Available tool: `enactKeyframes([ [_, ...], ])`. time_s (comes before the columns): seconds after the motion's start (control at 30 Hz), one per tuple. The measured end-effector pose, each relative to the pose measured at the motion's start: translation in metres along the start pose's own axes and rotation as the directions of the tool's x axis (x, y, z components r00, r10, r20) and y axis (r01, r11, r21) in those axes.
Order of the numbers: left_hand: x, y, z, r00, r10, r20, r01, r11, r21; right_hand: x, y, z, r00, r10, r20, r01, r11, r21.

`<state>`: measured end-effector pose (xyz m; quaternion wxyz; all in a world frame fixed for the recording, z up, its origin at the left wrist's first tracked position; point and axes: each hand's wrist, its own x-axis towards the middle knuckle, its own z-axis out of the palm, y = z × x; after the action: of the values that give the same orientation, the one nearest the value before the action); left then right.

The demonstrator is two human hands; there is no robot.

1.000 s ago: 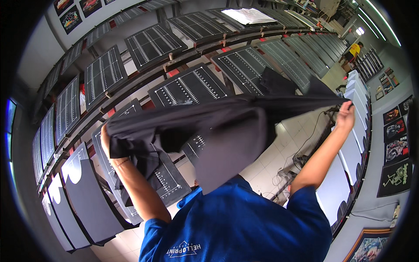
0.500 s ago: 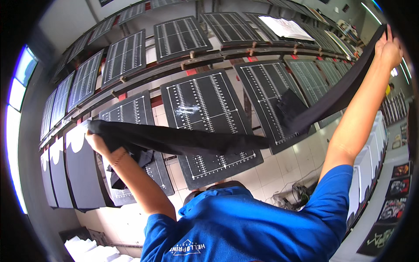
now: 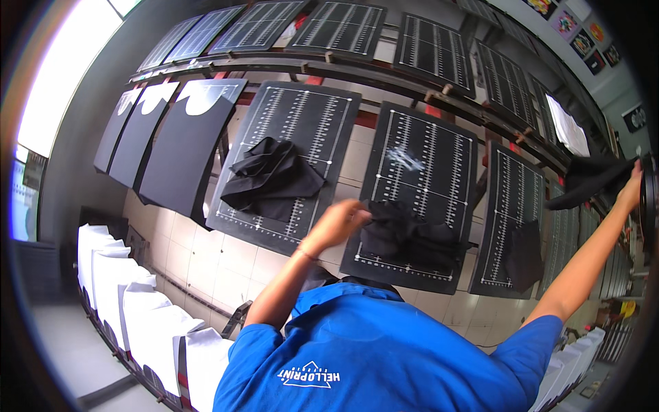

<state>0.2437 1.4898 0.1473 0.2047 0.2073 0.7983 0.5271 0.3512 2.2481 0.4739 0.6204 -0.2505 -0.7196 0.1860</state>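
My left hand (image 3: 338, 225) is slightly blurred over the left edge of the middle board. Its fingertips are at a crumpled black cloth (image 3: 412, 237), and whether they grip it cannot be made out. That cloth lies bunched on the near part of a black board with white ruler marks (image 3: 429, 161). Far out to the right, my right hand (image 3: 630, 187) is closed on the end of another black cloth (image 3: 594, 182), which hangs in the air. A folded black cloth (image 3: 271, 180) rests on the board to the left, and one more (image 3: 525, 255) on the board to the right.
Dark panels with white curved tops (image 3: 185, 147) cover the boards at far left. A wooden rail (image 3: 384, 72) separates a farther row of marked boards. White cloth-like sheets (image 3: 147, 302) line the lower left. A white sheet (image 3: 568, 129) lies at upper right.
The view has turned left. My left hand has come inward toward my body, and the black cloth it held stretched out now lies bunched on the middle board. My right hand stays outstretched with cloth.
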Motion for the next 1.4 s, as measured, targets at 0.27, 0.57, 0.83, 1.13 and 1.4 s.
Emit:
enactKeyframes([
  [0.27, -0.027, -0.147, -0.157, 0.915, 0.179, -0.361, 0.061, 0.823, 0.564, -0.484, -0.216, 0.123, 0.541, 0.039, 0.84, -0.403, 0.889, 0.218],
  [0.57, 0.027, -0.122, -0.17, 0.934, 0.358, -0.021, -0.341, 0.904, 0.259, -0.744, -0.376, 0.217, 0.431, 0.219, 0.875, 0.07, 0.959, -0.275],
  [0.83, 0.028, -0.005, -0.319, 0.72, 0.598, 0.352, -0.69, 0.667, 0.281, -0.678, -0.536, 0.183, 0.49, 0.045, 0.871, -0.716, 0.59, 0.373],
  [1.13, -0.021, 0.078, -0.393, 0.648, 0.732, 0.212, -0.759, 0.598, 0.258, -0.626, -0.624, 0.159, 0.347, -0.25, 0.904, -0.867, 0.283, 0.411],
  [1.4, -0.037, 0.074, -0.397, 0.627, 0.753, 0.2, -0.778, 0.588, 0.222, -0.58, -0.664, 0.15, 0.603, -0.379, 0.702, -0.297, 0.71, 0.638],
])
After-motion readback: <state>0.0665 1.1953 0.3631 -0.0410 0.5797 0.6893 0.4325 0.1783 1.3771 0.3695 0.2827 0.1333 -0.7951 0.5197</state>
